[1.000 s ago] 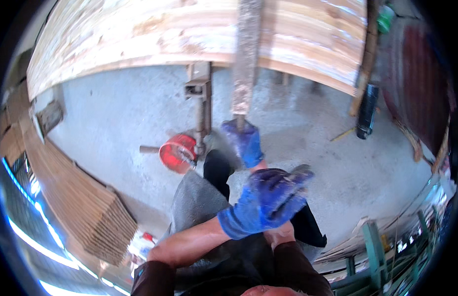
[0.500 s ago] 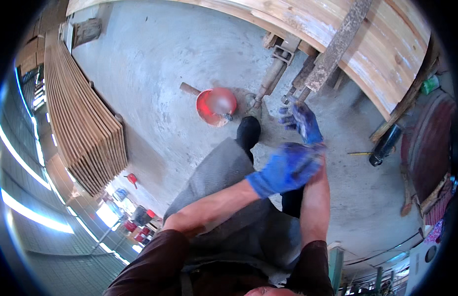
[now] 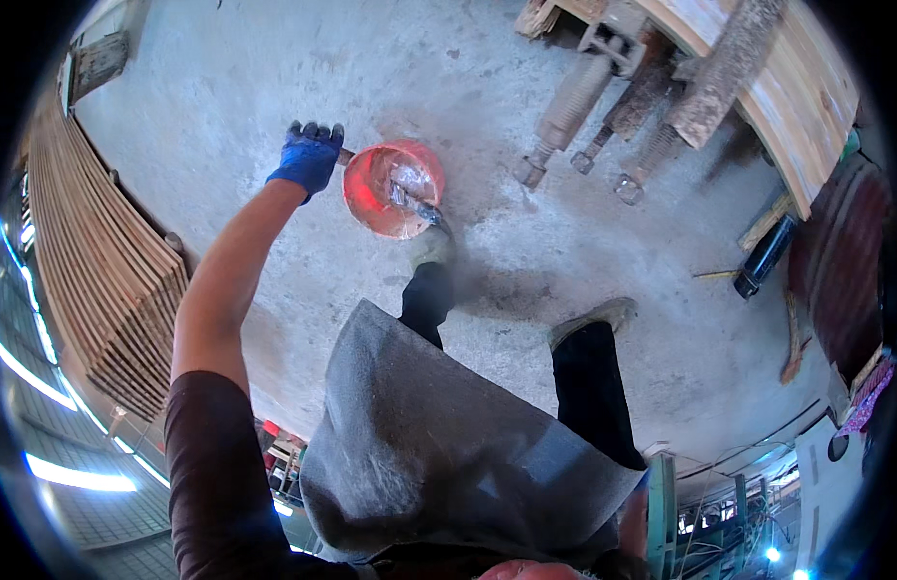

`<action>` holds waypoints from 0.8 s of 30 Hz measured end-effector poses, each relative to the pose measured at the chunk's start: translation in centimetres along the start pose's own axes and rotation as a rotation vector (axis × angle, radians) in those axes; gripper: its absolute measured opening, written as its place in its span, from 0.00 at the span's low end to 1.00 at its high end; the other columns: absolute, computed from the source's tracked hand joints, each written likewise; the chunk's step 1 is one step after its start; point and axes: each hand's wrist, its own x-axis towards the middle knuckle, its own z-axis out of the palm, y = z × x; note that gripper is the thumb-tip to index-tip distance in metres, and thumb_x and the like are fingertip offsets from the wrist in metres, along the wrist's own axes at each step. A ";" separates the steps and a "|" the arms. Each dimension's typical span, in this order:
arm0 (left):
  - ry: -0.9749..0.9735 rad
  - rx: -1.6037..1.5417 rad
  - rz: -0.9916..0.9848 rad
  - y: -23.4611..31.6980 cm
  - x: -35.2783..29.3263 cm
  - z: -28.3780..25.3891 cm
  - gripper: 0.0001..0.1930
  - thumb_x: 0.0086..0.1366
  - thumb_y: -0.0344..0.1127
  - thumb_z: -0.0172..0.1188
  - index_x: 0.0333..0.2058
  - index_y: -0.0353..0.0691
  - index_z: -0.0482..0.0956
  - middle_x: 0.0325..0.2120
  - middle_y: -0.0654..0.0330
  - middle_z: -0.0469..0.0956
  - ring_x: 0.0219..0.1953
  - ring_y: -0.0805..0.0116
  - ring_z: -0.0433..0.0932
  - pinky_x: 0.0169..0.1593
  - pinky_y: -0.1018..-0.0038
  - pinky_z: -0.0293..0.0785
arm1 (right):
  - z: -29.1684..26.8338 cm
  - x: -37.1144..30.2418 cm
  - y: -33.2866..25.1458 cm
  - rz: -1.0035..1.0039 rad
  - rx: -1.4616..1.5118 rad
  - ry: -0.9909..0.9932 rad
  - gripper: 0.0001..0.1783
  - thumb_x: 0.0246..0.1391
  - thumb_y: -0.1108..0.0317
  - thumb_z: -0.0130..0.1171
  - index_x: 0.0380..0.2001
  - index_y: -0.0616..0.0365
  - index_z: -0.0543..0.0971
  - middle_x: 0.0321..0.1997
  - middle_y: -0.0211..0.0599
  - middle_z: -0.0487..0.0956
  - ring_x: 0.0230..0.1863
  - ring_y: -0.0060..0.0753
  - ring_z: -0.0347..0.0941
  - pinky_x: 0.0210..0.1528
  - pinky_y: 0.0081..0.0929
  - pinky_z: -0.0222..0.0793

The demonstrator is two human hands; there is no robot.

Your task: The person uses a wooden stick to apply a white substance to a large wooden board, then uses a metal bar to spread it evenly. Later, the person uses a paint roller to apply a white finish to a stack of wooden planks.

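Observation:
My left hand (image 3: pixel 313 159), in a blue glove with dark fingertips, reaches out at the upper left. Its fingers are curled round a short wooden handle (image 3: pixel 346 157) that meets the rim of a red bowl (image 3: pixel 359 198) on the floor. Whether the handle is fixed to the bowl cannot be made out. Whitish stuff coats the inside of the bowl, and a dark-handled tool (image 3: pixel 416 203), perhaps a brush, leans over its near right rim. My right hand does not show; only a bit of the right arm appears at the lower right.
Stacked wooden boards (image 3: pixel 105 261) stand along the left. At the upper right, metal screw clamps (image 3: pixel 574 101) jut from beneath a wooden panel (image 3: pixel 801 106). A black cylinder (image 3: pixel 765 256) lies on the concrete floor at the right. My shoes are close to the bowl.
My hands, together near the clamps before, have parted. The left one has swung left to the handle by the bowl; the right has dropped from sight. My view and feet have shifted.

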 end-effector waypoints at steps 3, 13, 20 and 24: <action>-0.367 -0.133 -0.002 -0.7 -1.9 2.6 0.14 0.56 0.41 0.54 0.40 0.48 0.81 0.36 0.55 0.82 0.42 0.53 0.80 0.46 0.52 0.73 | 3.0 -4.6 5.0 0.150 -0.066 0.000 0.16 0.61 0.50 0.47 0.26 0.47 0.73 0.22 0.32 0.72 0.18 0.29 0.64 0.20 0.29 0.59; -0.177 -1.909 -0.762 10.5 -38.6 8.2 0.23 0.59 0.56 0.62 0.33 0.37 0.80 0.26 0.56 0.80 0.22 0.73 0.78 0.29 0.72 0.77 | 3.0 -14.1 -6.7 -0.120 -0.360 -0.096 0.18 0.61 0.48 0.40 0.34 0.49 0.73 0.29 0.36 0.72 0.30 0.37 0.68 0.29 0.39 0.63; 0.684 -2.686 -1.181 17.5 -60.6 1.9 0.22 0.66 0.56 0.54 0.39 0.40 0.75 0.22 0.63 0.73 0.19 0.75 0.72 0.25 0.76 0.74 | 31.2 -24.1 -28.5 -0.697 -0.692 -0.625 0.25 0.62 0.51 0.46 0.60 0.45 0.70 0.47 0.42 0.77 0.44 0.36 0.76 0.44 0.37 0.72; 1.216 -2.961 -1.266 24.7 -60.6 3.8 0.21 0.68 0.54 0.52 0.41 0.39 0.74 0.24 0.63 0.73 0.27 0.74 0.75 0.29 0.74 0.76 | 46.2 -46.5 -9.6 -0.884 -1.514 -1.205 0.23 0.65 0.53 0.48 0.56 0.54 0.71 0.41 0.42 0.81 0.35 0.33 0.80 0.38 0.30 0.77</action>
